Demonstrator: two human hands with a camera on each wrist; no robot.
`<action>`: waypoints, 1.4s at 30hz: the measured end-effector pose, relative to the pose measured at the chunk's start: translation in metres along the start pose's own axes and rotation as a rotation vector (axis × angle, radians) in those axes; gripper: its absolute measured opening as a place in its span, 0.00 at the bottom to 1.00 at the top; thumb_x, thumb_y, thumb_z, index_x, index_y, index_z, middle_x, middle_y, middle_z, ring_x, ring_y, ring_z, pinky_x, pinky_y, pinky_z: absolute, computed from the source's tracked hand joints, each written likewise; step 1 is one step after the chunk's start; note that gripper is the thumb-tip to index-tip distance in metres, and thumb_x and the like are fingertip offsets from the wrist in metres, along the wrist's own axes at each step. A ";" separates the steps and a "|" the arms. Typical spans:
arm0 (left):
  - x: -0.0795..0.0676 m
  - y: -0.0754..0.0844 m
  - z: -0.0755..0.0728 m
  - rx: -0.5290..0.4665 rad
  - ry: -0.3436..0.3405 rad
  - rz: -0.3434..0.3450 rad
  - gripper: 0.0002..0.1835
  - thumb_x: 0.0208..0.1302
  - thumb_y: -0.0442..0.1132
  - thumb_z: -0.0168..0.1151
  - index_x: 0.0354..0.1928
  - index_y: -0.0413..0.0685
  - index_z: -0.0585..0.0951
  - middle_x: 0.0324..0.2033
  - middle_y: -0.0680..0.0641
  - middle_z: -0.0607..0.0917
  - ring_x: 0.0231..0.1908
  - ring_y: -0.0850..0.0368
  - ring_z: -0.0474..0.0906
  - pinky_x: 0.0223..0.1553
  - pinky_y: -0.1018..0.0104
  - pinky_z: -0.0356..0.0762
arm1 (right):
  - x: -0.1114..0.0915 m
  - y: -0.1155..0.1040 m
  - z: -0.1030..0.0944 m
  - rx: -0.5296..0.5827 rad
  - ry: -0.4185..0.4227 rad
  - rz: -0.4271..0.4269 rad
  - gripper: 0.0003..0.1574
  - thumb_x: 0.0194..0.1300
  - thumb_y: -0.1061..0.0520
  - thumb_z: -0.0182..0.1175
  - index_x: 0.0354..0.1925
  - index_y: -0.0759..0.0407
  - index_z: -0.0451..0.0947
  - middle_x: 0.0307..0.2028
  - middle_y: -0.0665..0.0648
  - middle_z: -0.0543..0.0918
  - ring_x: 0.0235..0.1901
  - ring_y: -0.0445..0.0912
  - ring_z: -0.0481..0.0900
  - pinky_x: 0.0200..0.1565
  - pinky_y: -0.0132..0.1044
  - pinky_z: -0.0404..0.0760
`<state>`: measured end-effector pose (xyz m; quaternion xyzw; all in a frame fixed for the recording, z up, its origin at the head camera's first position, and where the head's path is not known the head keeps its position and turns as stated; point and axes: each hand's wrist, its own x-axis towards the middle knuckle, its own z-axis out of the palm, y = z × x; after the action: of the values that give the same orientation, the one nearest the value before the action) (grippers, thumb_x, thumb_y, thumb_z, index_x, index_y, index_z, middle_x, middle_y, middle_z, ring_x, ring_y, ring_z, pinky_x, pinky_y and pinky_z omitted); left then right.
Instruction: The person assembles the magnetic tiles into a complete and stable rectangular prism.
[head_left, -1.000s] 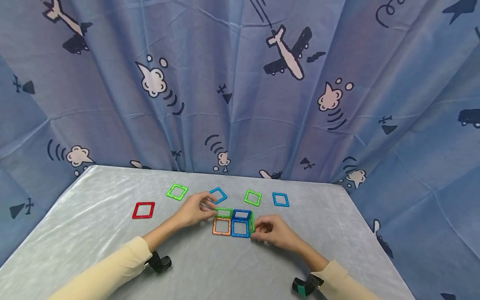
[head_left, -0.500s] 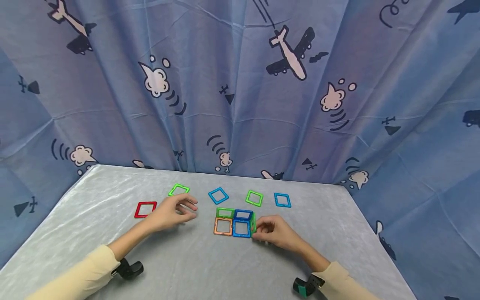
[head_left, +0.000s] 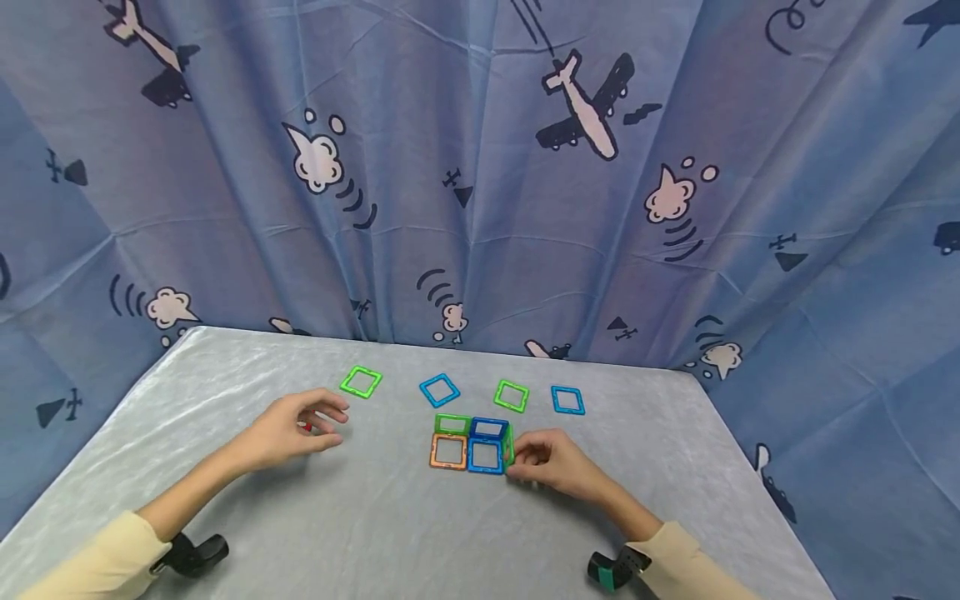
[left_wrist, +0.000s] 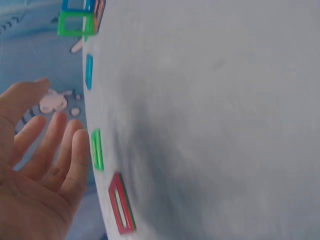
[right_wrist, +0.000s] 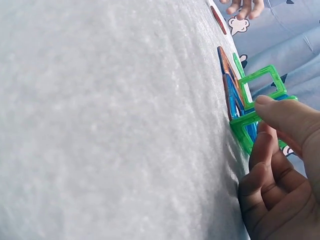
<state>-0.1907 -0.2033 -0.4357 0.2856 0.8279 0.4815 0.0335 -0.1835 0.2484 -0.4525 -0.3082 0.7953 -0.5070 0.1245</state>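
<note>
My right hand [head_left: 558, 462] pinches an upright green magnetic tile [right_wrist: 242, 131] at the right side of a small build. In that build an orange square tile [head_left: 449, 467] and a blue square tile [head_left: 486, 472] lie flat side by side. Behind them stand a green tile [head_left: 453, 417] and a dark blue tile [head_left: 489, 421]. My left hand [head_left: 288, 429] is over the left part of the table, fingers loosely spread and holding nothing. In the head view it mostly hides a red square tile [left_wrist: 121, 202], which lies on the cloth in the left wrist view.
Along the back of the table lie a green tile [head_left: 362, 382], a blue tile [head_left: 439, 390], another green tile [head_left: 512, 396] and another blue tile [head_left: 567, 400]. A pale cloth [head_left: 405, 533] covers the table. Behind it hangs a blue printed curtain [head_left: 405, 183].
My left hand has moved left, away from the build, until it covers most of the red tile. My right hand has stayed at the green tile.
</note>
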 end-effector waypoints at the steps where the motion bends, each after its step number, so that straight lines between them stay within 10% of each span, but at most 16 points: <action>1: -0.002 -0.001 -0.003 0.001 0.007 0.004 0.23 0.63 0.38 0.74 0.57 0.39 0.79 0.47 0.40 0.85 0.43 0.49 0.85 0.40 0.61 0.83 | 0.000 0.000 0.000 -0.001 -0.001 0.000 0.08 0.63 0.67 0.70 0.41 0.68 0.84 0.31 0.64 0.83 0.26 0.40 0.74 0.25 0.29 0.73; 23: -0.031 -0.045 -0.051 0.302 0.218 0.042 0.34 0.45 0.41 0.86 0.56 0.40 0.81 0.50 0.43 0.83 0.45 0.44 0.79 0.37 0.59 0.79 | 0.000 -0.003 0.000 0.028 -0.007 0.050 0.08 0.64 0.69 0.69 0.42 0.69 0.84 0.30 0.65 0.82 0.25 0.40 0.73 0.25 0.28 0.71; 42: -0.018 -0.074 -0.056 0.358 0.178 0.144 0.36 0.40 0.43 0.87 0.53 0.37 0.83 0.46 0.44 0.84 0.42 0.47 0.77 0.44 0.58 0.74 | 0.001 -0.003 0.000 0.025 -0.011 0.052 0.07 0.64 0.70 0.68 0.42 0.69 0.84 0.30 0.64 0.82 0.25 0.40 0.73 0.25 0.28 0.72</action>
<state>-0.2264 -0.2838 -0.4696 0.3015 0.8774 0.3514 -0.1256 -0.1826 0.2468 -0.4500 -0.2885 0.7959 -0.5119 0.1459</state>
